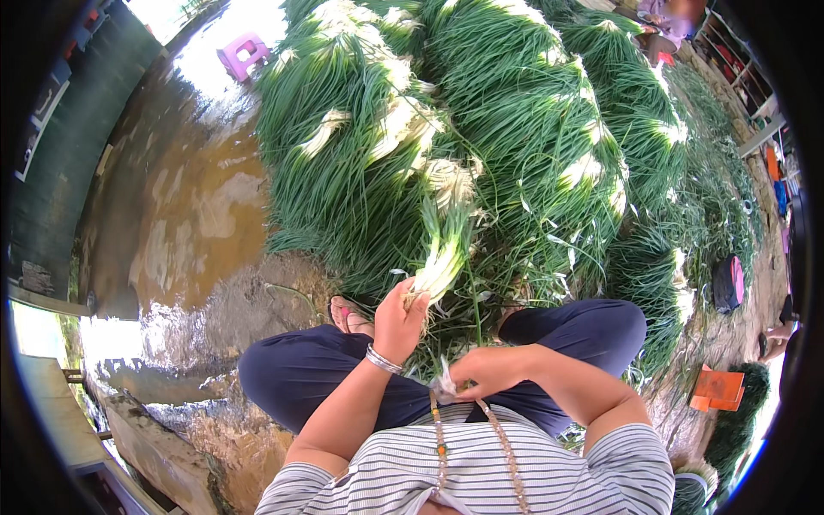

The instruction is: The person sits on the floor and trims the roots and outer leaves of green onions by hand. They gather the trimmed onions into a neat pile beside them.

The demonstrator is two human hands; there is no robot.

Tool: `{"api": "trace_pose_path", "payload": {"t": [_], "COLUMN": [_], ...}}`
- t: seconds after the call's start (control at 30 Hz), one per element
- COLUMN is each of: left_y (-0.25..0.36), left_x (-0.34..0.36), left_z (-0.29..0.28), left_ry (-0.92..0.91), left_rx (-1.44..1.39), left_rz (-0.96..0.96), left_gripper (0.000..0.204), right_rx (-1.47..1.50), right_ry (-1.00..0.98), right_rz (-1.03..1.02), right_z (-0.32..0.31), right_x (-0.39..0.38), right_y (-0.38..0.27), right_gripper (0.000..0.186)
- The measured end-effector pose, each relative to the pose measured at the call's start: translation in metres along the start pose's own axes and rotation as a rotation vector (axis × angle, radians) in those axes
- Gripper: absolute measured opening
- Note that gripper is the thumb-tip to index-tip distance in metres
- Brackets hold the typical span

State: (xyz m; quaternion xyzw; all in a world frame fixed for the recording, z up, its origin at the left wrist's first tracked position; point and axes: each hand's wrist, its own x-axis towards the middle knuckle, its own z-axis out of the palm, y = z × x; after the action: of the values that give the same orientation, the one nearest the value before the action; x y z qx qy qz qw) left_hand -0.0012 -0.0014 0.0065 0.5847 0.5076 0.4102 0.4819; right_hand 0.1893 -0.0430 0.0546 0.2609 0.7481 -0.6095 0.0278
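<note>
My left hand [402, 322] is closed around the root end of a small bunch of green onions [446, 256], whose pale stems point up and away from me. A silver bracelet circles that wrist. Low over my lap, my right hand [482, 372] has its fingers curled in, with a thin whitish wisp [445, 381] at the fingertips; whether it is peeled skin or something else is hard to make out. Just beyond the bunch lies a large heap of green onions [343, 172], white ends showing among long green leaves.
More green onion piles [532, 112] stretch ahead and to the right. Wet brown ground [197, 197] lies at left, with a pink plastic stool [244, 57] farther off. An orange box [717, 389] and a dark pink-edged bag [728, 283] sit at right. Another person [668, 21] is at the far right.
</note>
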Motion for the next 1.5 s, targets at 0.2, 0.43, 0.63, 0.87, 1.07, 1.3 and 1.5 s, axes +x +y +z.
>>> {"api": "trace_pose_path", "payload": {"t": [0.2,0.43,0.63,0.87,1.07,1.3,1.5], "left_y": [0.029,0.026,0.032,0.011,0.009,0.009,0.004], "left_x": [-0.027,-0.025,-0.016,-0.021,-0.021,-0.02,-0.021], "left_z": [0.006,0.007,0.009,0.015,0.019,0.023,0.019], "left_ry": [-0.172,-0.331,-0.363,-0.268,-0.218,-0.201,-0.203], "left_rx": [0.256,-1.013,-0.865,-0.803,-0.694,-0.667,-0.617], "left_rz": [0.508,-0.552,-0.519,-0.517,-0.45,-0.406,-0.438], "left_gripper": [0.035,0.03,0.028,0.028,0.028,0.026,0.033], "right_rx": [1.424,1.106,0.114,-0.423,-0.47,0.015,-0.436], "right_ry": [0.583,0.777,0.604,1.446,1.281,1.391,0.971], "right_rz": [-0.27,-0.1,0.153,0.128,0.379,0.152,0.137], "right_z": [0.012,-0.01,-0.037,-0.059,-0.067,-0.059,-0.055], "right_x": [0.017,0.004,-0.004,0.006,0.014,0.018,0.03], "right_y": [0.042,0.015,0.017,-0.007,0.021,0.008,0.015], "right_gripper": [0.063,0.044,0.033,0.024,0.029,0.019,0.02]}}
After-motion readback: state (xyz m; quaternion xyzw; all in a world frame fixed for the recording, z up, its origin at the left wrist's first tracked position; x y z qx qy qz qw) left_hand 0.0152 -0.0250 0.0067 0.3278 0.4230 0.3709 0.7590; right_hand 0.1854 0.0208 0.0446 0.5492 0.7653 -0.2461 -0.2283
